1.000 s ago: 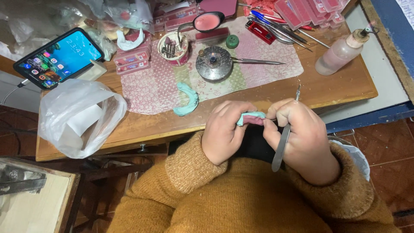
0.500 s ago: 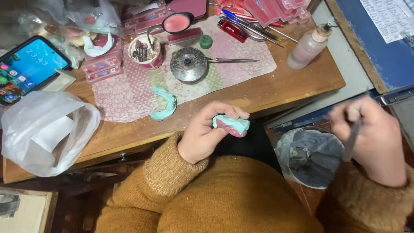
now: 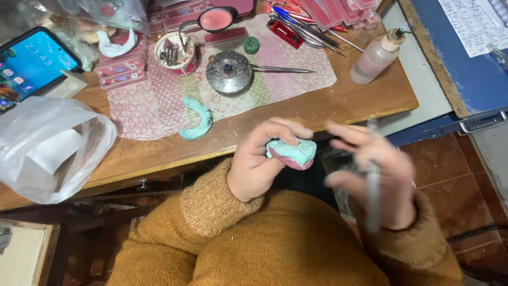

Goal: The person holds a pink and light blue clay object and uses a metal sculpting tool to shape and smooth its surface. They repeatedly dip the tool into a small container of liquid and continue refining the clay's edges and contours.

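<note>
My left hand [image 3: 263, 159] grips a small dental cast [image 3: 292, 152], teal on top and pink beneath, just in front of the wooden table's edge [image 3: 222, 151]. To its right, my right hand [image 3: 378, 177] is blurred by motion and holds a slim metal hand tool [image 3: 372, 193] pointing down along the palm. The two hands are a short gap apart. Both sleeves are mustard-coloured knit.
On the table lie a teal arch-shaped piece [image 3: 197, 118], a round metal dish [image 3: 229, 71] with tweezers, a cup of burs [image 3: 175, 53], a pink-filled bowl [image 3: 216, 19], pink boxes, a phone [image 3: 29, 66], a plastic bottle [image 3: 374, 55] and a white plastic bag [image 3: 50, 148].
My right hand, which had swung out to the right over a bag, has come back toward the cast with the tool. The left hand keeps holding the cast.
</note>
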